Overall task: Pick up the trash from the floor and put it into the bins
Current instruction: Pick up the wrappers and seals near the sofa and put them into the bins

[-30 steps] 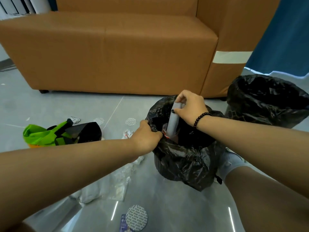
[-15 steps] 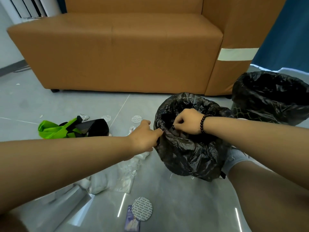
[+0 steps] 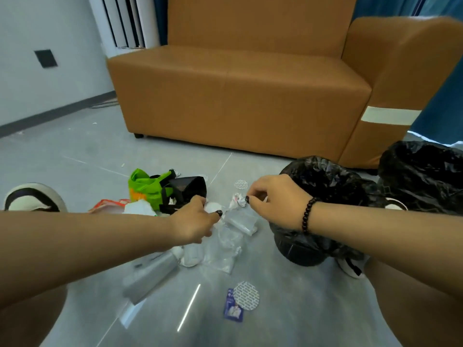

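Between both hands, a heap of clear wrappers on the floor. Left fingers curled down onto white paper, grip not quite clear. Right hand off the near bin now, pinching at a crumpled scrap, ready to lift. Half a second back, both clutching the liner rim; tube gone inside.
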